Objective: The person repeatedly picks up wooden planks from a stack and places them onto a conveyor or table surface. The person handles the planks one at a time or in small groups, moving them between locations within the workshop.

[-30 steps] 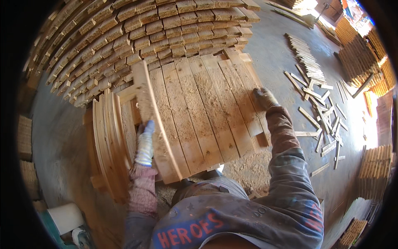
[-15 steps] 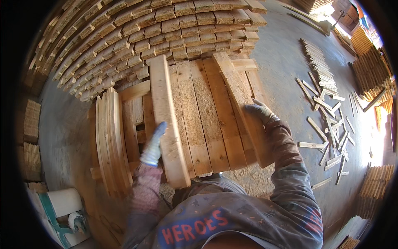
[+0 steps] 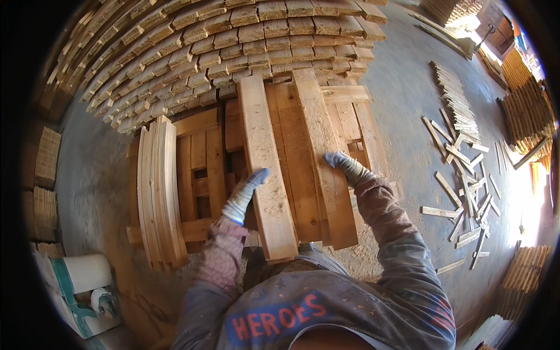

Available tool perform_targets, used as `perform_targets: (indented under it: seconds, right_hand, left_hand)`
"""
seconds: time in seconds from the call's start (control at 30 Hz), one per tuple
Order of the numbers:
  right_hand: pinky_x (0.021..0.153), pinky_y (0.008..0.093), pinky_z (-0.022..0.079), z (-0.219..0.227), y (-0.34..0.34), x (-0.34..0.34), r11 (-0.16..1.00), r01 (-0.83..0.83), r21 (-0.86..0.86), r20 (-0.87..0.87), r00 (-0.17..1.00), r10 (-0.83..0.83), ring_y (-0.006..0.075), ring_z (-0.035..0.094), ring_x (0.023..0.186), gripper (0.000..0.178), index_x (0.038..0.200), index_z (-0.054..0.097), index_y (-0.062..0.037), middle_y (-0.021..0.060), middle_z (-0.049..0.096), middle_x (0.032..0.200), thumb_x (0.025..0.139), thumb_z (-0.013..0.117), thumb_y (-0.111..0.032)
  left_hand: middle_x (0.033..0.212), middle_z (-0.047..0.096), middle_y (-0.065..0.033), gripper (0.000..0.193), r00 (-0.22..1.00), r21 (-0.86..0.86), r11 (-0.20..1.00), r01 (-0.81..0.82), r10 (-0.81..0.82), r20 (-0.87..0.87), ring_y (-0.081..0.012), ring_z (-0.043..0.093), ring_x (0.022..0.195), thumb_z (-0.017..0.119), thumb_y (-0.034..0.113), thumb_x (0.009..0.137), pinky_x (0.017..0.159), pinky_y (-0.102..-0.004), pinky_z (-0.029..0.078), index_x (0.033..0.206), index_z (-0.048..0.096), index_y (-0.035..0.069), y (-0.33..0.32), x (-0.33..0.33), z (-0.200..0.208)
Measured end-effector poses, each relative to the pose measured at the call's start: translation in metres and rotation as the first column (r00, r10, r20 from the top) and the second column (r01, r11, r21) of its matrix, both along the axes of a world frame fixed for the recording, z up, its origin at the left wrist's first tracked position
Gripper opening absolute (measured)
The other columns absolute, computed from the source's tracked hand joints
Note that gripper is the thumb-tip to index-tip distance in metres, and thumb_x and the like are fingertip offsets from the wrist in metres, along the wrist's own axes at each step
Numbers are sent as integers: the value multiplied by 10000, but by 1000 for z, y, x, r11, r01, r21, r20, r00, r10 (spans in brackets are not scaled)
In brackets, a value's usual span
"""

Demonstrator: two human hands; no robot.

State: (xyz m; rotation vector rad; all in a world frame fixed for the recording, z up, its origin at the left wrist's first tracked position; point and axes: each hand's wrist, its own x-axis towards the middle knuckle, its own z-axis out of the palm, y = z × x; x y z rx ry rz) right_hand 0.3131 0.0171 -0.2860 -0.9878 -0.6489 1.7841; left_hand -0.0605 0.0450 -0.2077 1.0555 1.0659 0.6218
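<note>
Two long, sawdust-specked planks lie lengthwise in front of me on a low wooden stand. My left hand [image 3: 247, 196], in a pale glove with blue fingertips, grips the outer edge of the left plank [image 3: 270, 192], its thumb on top. On the other side, my right hand [image 3: 349, 167], gloved the same way, is closed on the edge of the right plank [image 3: 315, 122]. Fingers below the edges are hidden. Between these two planks lie darker boards [image 3: 294, 157], flat and side by side.
Several narrow boards stand on edge as a bundle [image 3: 158, 192] at the stand's left. A tall lumber stack [image 3: 256, 35] rises just beyond. Loose wooden strips [image 3: 466, 181] litter the concrete floor at right. A white and green container [image 3: 87, 286] sits at lower left.
Both hands have moved inward, bringing the two planks closer together. The left plank has shifted right, uncovering gaps in the stand; fewer of the flat boards show between them.
</note>
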Motion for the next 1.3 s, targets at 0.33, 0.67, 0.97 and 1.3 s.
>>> perform_targets:
  seconds: [0.33,0.67,0.97,1.3]
  right_hand:
    - [1125,351,424,81,-18,-57,987,-96,129,342,939,46,197,617,1194,504,1331,649,-29,79,704,1258,975,692,-384]
    - [970,369,508,45,-3,-65,999,38,28,292,955,-44,217,662,1033,426,1158,746,-98,51,736,1145,873,768,-414]
    - [923,292,503,93,-3,-150,993,65,101,324,941,-94,182,625,1014,678,1508,361,-53,74,666,1116,948,701,-225]
    - [1084,510,465,129,59,-458,981,-20,-191,942,277,189,482,415,1407,1268,1665,30,-256,340,245,1608,749,851,-562]
  left_hand:
    - [1484,550,-39,432,969,105,994,19,-44,243,-173,511,1366,510,230,1090,1187,-315,389,1481,520,45,18,-17,-106]
    - [1157,698,-93,431,962,210,962,-177,214,-169,-170,664,1002,753,315,943,872,-308,558,1267,652,49,-60,-287,92]
    - [1135,658,-102,1097,766,439,806,-397,554,-325,-143,630,808,769,63,842,712,-299,579,1674,66,194,-31,-463,142]
    - [1655,102,-342,1338,271,189,973,-132,219,-937,-539,167,1512,822,733,659,1186,-666,230,1647,-5,373,54,-452,58]
